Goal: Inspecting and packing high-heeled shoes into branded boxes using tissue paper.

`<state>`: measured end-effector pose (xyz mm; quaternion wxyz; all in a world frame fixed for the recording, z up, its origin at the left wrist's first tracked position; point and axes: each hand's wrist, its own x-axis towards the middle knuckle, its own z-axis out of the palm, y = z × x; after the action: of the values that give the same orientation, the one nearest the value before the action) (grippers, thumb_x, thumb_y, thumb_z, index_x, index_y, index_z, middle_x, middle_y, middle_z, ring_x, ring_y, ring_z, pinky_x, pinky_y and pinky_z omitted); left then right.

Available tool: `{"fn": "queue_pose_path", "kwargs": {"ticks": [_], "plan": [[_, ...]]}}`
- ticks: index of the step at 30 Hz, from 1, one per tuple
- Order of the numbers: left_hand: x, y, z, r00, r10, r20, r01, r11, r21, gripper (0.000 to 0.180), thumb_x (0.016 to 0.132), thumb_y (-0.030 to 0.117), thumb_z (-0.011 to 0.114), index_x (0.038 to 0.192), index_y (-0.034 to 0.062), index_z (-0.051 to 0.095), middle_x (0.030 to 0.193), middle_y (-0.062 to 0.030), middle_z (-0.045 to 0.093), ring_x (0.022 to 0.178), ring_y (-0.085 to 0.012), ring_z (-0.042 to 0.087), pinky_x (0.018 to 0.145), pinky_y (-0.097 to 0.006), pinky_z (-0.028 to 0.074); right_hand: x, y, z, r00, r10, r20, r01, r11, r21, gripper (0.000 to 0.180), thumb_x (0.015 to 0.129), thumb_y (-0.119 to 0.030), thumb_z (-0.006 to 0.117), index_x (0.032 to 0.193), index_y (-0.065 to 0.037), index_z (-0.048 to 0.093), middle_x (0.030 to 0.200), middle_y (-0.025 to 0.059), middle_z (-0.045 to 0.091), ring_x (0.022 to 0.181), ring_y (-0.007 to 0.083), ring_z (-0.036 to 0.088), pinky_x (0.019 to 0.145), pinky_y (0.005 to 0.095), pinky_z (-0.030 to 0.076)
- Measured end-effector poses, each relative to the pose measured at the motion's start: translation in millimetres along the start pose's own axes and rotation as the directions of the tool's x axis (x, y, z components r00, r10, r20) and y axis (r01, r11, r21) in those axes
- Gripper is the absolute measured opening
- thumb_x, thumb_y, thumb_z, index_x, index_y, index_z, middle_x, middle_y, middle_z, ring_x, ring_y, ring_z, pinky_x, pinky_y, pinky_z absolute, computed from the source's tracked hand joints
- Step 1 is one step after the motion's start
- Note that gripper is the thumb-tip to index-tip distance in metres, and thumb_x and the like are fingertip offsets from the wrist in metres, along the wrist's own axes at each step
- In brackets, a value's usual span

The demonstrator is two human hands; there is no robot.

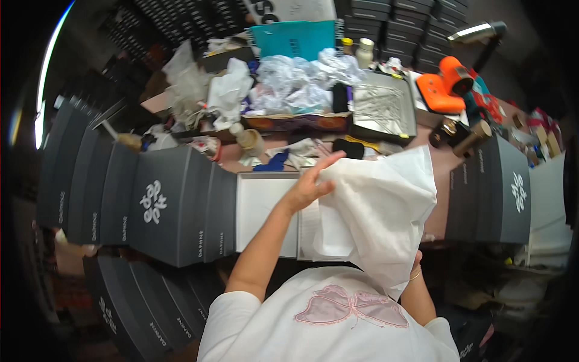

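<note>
A large, creased white sheet or bag [386, 202], soft like paper or thin cloth, bulges in front of my chest, and what is inside or behind it is hidden. My left hand [306, 186] is at its upper left edge, fingers stretched out and thumb apart. At the lower right edge of the white sheet or bag is my right hand [417, 260]; it is mostly covered, so its fingers do not show. Below, partly under the white sheet or bag, lies an open shallow box [268, 211] with a white inside.
Dark grey shoe boxes [175, 205] stand in rows at the left, with more grey boxes [488, 187] at the right. Behind are crumpled white paper [295, 81], a tray of thin pale pieces [380, 108], an orange tape dispenser [443, 93] and small bottles [364, 53].
</note>
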<state>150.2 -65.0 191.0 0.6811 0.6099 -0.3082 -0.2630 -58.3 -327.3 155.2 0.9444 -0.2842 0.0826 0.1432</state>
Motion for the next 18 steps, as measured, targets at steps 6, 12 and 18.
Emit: {"fn": "queue_pose_path", "kwargs": {"ticks": [6, 12, 18], "plan": [[-44.7, -106.2, 73.3, 0.885, -0.249, -0.393, 0.08, 0.914, -0.398, 0.064, 0.092, 0.031, 0.062, 0.141, 0.0024, 0.033, 0.13, -0.012, 0.051, 0.12, -0.0208, 0.05, 0.1, -0.035, 0.041, 75.8, 81.8, -35.9, 0.982, 0.025, -0.189, 0.039, 0.944, 0.328, 0.069, 0.094, -0.051, 0.045, 0.145, -0.006, 0.032, 0.141, 0.0119, 0.046, 0.126, 0.0298, 0.047, 0.107, 0.0416, 0.039], [-47.5, -197.0, 97.7, 0.734, -0.253, -0.63, 0.401, 0.911, 0.101, 0.067, 0.086, 0.02, 0.062, 0.141, -0.0021, 0.031, 0.141, -0.025, 0.037, 0.133, -0.0366, 0.035, 0.11, -0.04, 0.031, 85.2, 94.4, -40.2, 0.874, -0.195, -0.445, 0.015, 0.926, -0.376, 0.054, 0.1, -0.033, 0.042, 0.144, -0.003, 0.033, 0.148, 0.0176, 0.033, 0.134, 0.0328, 0.037, 0.11, 0.0446, 0.032], [-32.0, -187.5, 115.3, 0.745, -0.271, -0.61, 0.369, 0.928, 0.039, 0.068, 0.084, 0.021, 0.063, 0.14, -0.002, 0.032, 0.14, -0.0271, 0.037, 0.131, -0.0393, 0.036, 0.109, -0.041, 0.031, 72.7, 99.4, -58.0, 0.975, -0.222, 0.0, -0.082, -0.36, -0.929, 0.066, 0.093, -0.017, 0.053, 0.148, -0.002, 0.02, 0.153, 0.0312, 0.003, 0.142, 0.0435, 0.009, 0.114, 0.0468, 0.015]]}}
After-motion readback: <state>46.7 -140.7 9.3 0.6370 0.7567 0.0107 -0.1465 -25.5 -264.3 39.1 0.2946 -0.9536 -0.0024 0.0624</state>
